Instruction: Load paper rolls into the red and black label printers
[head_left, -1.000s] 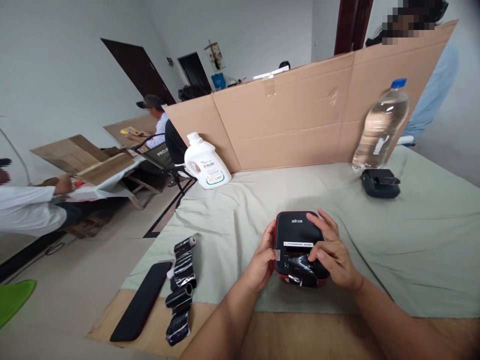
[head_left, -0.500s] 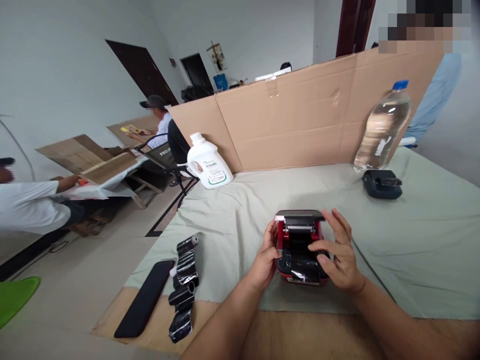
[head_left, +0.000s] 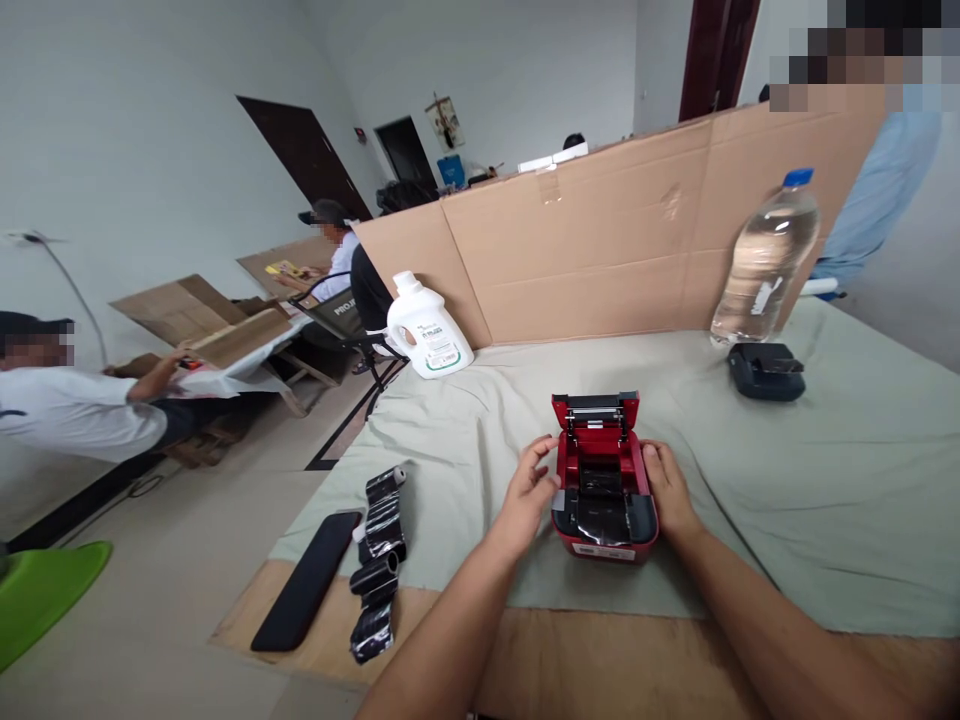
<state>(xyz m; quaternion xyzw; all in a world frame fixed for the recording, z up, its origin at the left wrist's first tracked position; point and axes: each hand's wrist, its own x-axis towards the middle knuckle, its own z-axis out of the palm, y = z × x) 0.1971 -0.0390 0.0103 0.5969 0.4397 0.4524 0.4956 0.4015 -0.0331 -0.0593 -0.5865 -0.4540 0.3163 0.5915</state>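
A red and black label printer (head_left: pixel 604 548) sits on the cloth in front of me with its lid (head_left: pixel 596 412) raised. Glossy black film (head_left: pixel 604 518) lies over its front and runs down into the open body. My left hand (head_left: pixel 531 492) holds the printer's left side, thumb near the front corner. Against the opposite side, my right hand (head_left: pixel 670 492) is curved with its fingers partly hidden. To the left lie strips of black ribbon film on rolls (head_left: pixel 384 515), beside a long black case-like slab (head_left: pixel 307 580).
A white jug (head_left: pixel 429 330) and a clear bottle with a blue cap (head_left: pixel 769 260) stand before a cardboard screen (head_left: pixel 577 260). A small dark device (head_left: pixel 766 372) is at the right. Other people sit at the left, and one is behind the screen.
The printer lid has swung farther up and back. My right hand has left the film at the front and moved to the printer's right side. The view has shifted slightly.
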